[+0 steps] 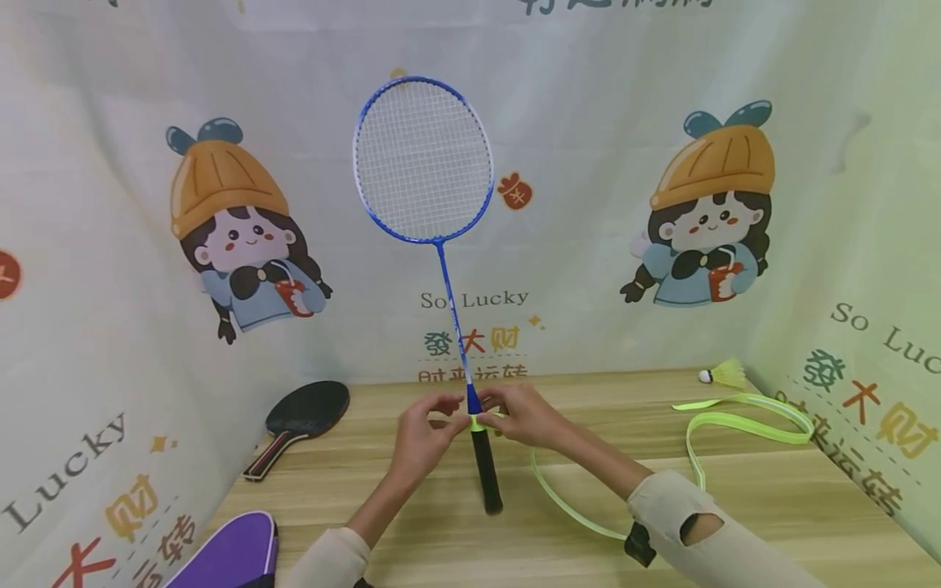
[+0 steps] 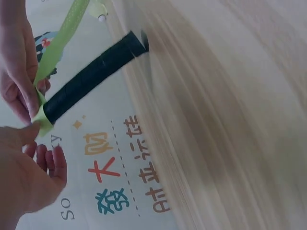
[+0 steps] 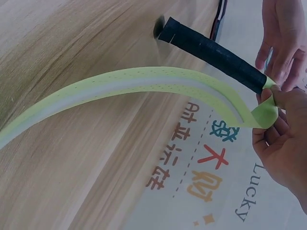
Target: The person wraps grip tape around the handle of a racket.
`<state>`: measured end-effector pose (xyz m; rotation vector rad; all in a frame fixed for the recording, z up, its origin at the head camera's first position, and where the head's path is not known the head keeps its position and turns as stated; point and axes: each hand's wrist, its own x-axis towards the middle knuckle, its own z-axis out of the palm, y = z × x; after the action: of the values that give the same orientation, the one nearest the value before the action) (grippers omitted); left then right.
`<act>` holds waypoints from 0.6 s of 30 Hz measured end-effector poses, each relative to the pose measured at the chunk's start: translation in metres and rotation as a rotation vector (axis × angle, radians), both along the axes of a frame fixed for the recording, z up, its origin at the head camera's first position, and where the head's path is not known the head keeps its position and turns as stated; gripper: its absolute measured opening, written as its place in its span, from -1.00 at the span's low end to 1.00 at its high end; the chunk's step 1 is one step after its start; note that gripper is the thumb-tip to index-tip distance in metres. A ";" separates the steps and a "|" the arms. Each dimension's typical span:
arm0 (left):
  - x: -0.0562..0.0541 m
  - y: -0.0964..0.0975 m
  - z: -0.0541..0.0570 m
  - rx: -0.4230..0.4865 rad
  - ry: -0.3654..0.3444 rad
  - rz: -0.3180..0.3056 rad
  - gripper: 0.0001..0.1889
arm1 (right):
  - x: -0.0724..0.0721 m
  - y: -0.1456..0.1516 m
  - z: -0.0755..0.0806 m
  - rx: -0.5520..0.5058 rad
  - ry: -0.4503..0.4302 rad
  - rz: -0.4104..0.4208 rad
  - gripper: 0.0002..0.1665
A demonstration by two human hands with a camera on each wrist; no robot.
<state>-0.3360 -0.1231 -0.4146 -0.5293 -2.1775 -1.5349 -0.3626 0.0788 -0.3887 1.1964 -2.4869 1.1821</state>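
Observation:
A blue and white badminton racket (image 1: pixel 457 322) stands upright between my hands, its head raised and its black-wrapped handle (image 1: pixel 486 474) pointing down at the table. My left hand (image 1: pixel 425 431) pinches the top of the handle, thumb on a turn of yellow-green grip tape (image 2: pixel 43 122). Opposite it, my right hand (image 1: pixel 525 415) pinches the same tape close to the handle. From the right fingers the loose strip (image 3: pixel 144 79) trails in a long curve, showing a pale backing stripe. In the left wrist view, the handle's butt (image 2: pixel 139 43) is close over the wood surface.
A black table tennis bat (image 1: pixel 309 408) lies at the left of the wooden table (image 1: pixel 412 547), with a purple case (image 1: pixel 231 551) at the front left. At the back right is a yellow shuttlecock (image 1: pixel 724 374); looped tape (image 1: pixel 750 420) lies before it. Printed cloth (image 1: pixel 588 245) surrounds the table.

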 end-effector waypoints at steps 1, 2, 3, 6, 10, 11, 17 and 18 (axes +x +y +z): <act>0.003 0.002 0.000 -0.003 0.005 0.036 -0.77 | 0.000 0.000 -0.001 0.001 -0.002 -0.003 -0.71; 0.005 0.003 0.000 -0.007 0.004 0.071 -0.81 | -0.001 0.000 -0.001 0.003 -0.002 -0.007 -0.71; 0.007 0.005 0.000 -0.004 -0.005 0.097 -0.84 | -0.001 0.000 -0.001 0.002 0.003 -0.007 -0.72; 0.013 0.011 0.001 0.034 -0.047 0.125 -0.89 | -0.001 -0.001 -0.002 -0.009 0.005 -0.010 -0.72; 0.018 0.016 0.001 0.084 -0.081 0.143 -0.90 | 0.000 -0.002 -0.003 -0.028 -0.006 -0.005 -0.71; 0.019 0.017 0.000 0.088 -0.084 0.153 -0.91 | 0.000 -0.002 -0.003 -0.030 -0.006 -0.003 -0.72; 0.021 0.021 0.002 0.086 -0.093 0.202 -0.91 | 0.000 -0.003 -0.005 -0.047 0.022 -0.003 -0.74; 0.021 0.021 0.003 0.086 -0.093 0.204 -0.89 | 0.000 -0.003 -0.005 -0.049 0.027 -0.009 -0.74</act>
<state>-0.3152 -0.1017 -0.4113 -0.2043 -2.1472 -1.5596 -0.3629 0.0758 -0.3937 1.1797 -2.4268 1.2088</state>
